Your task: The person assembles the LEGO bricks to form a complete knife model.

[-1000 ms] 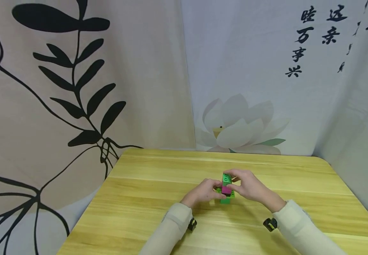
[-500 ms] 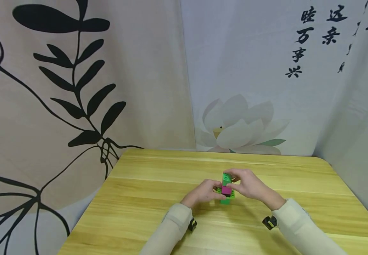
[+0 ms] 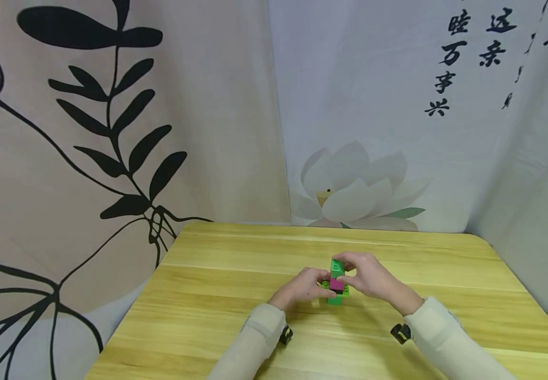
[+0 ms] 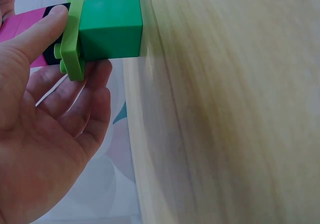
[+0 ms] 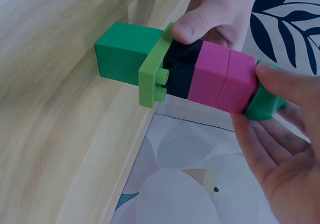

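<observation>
A tower of building blocks stands upright on the table in the head view. In the right wrist view I make out its parts from the bottom: a green block (image 5: pixel 122 53), a lime plate (image 5: pixel 155 76) with studs jutting at the side, a black block (image 5: pixel 181 66), two magenta blocks (image 5: pixel 222 78) and a green brick (image 5: pixel 265 103) on top. My left hand (image 3: pixel 302 285) grips the tower low down, thumb on the black block. My right hand (image 3: pixel 371 274) holds the top green brick between thumb and fingers; its thumb hides part of that brick.
The wooden table (image 3: pixel 207 316) reaches to a back edge against a printed cloth (image 3: pixel 226 105) with plant and flower drawings. Another cloth (image 3: pixel 530 174) hangs along the right. Black wrist devices (image 3: pixel 401 333) sit below both sleeves (image 3: pixel 454 338).
</observation>
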The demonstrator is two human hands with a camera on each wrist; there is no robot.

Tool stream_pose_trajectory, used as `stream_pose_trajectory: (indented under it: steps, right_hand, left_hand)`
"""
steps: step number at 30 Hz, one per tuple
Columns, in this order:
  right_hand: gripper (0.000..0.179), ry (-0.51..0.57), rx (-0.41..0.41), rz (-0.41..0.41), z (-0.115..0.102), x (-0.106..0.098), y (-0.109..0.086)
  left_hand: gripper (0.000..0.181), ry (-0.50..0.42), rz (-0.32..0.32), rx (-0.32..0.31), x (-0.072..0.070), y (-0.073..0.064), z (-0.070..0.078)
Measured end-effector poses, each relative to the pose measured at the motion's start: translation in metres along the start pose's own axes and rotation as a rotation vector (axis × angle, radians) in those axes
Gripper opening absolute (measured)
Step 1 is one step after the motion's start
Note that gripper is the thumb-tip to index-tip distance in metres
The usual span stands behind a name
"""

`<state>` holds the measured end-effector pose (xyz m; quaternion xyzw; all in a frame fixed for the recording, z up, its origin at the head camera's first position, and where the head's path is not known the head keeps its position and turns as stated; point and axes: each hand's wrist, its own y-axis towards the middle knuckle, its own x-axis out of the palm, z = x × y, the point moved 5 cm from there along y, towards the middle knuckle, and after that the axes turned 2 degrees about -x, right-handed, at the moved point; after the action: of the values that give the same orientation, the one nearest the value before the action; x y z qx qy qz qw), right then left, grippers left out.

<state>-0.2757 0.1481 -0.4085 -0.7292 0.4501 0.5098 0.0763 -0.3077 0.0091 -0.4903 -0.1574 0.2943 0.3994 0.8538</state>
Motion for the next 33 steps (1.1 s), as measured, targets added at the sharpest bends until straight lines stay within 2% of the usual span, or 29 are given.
stream_pose_trajectory:
  steps: [22,33]
  right_hand:
    - [0.038,-0.046,0.047,0.014,0.0036,0.0016,-0.0018]
    - [0.039,-0.024,0.050,0.024,0.0054,0.0013,-0.0012]
  left_hand:
    - [0.023,0.040,0.005,0.023,0.0024,0.0024,-0.0011]
    - [0.022,0.007,0.004,0.016,0.0014,0.0027,-0.0014]
